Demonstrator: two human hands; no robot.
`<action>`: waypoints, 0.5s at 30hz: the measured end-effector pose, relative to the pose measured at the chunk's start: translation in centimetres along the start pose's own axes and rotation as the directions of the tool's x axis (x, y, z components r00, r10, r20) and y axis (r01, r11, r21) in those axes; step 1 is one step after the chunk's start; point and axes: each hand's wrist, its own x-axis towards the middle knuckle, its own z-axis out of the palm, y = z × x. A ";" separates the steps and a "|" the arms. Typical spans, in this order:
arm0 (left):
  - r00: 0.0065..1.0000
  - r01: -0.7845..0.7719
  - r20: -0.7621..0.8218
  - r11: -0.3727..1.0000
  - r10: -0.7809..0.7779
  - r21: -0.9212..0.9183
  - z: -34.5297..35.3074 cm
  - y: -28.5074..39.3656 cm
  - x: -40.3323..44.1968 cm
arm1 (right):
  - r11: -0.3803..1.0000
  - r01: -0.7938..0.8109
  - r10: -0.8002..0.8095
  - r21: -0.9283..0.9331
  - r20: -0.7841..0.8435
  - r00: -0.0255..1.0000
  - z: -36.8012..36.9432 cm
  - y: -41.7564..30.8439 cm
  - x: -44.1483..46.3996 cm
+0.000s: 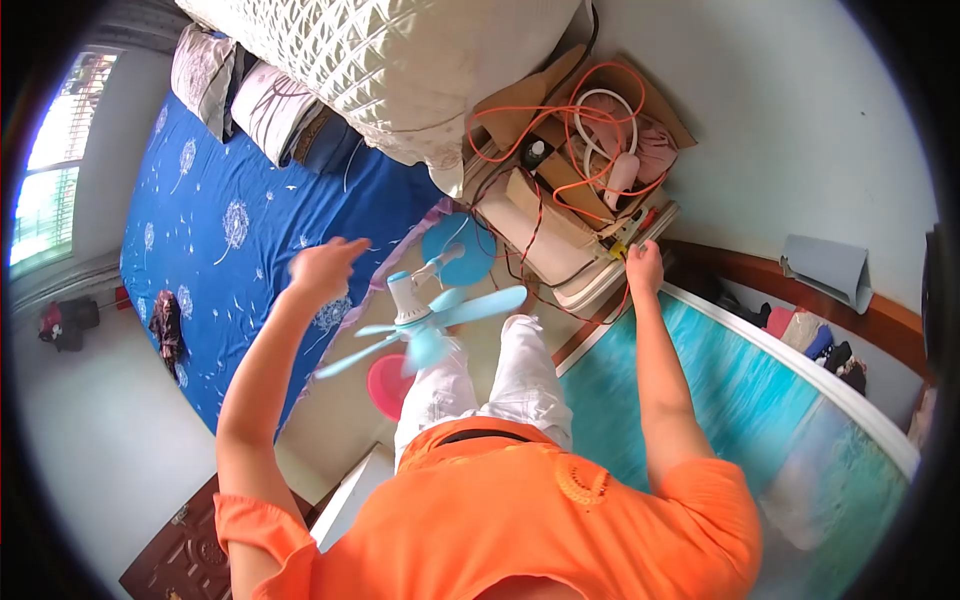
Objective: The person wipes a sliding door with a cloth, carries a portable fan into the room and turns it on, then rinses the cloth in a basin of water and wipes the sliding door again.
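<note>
Over the edge of the bed my left hand (328,268) is raised, slightly blurred, its fingers partly stretched out and nothing visible in them. My right hand (645,265) is closed beside the front corner of an open cardboard box (545,85). Small yellow and red items (618,248) lie right by its fingertips; whether it grips one is hidden. Between my hands, in front of my legs, stands a fan (410,310) with bare light-blue blades, no guard, a white neck and a round blue base (460,250).
Orange cable (570,107), a white ring-shaped item and a dark bottle (536,153) fill the box. A blue-sheeted bed (230,240) is at left, a white quilted cover (370,70) ahead. A pink basin (388,387) sits by my legs; a turquoise panel (690,370) lies at right.
</note>
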 end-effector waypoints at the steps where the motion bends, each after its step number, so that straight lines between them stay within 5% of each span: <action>1: 0.986 -0.106 0.144 0.978 0.080 0.178 1.3 0.2 1.2 | 1.000 -0.002 0.002 -0.002 -0.021 1.000 -1.0 0.1 -1.2; 4: 0.903 -0.372 0.328 0.888 0.278 0.270 7.8 -0.8 5.6 | 0.990 -0.068 0.061 0.125 0.053 0.997 -5.0 0.7 -7.1; 7: 0.802 -0.463 0.437 0.886 0.408 0.023 14.9 -2.3 9.6 | 0.982 -0.083 0.091 0.171 -0.037 0.995 -7.1 3.3 -14.8; 9: 0.639 -0.769 0.245 0.596 0.729 0.232 11.5 0.0 7.6 | 0.980 -0.128 0.142 0.154 -0.087 0.986 -7.4 5.4 -20.6; 15: 0.564 -0.825 0.391 0.469 0.727 0.316 9.6 -1.9 7.2 | 0.874 -0.424 0.429 0.239 0.031 0.903 -5.0 8.4 -35.8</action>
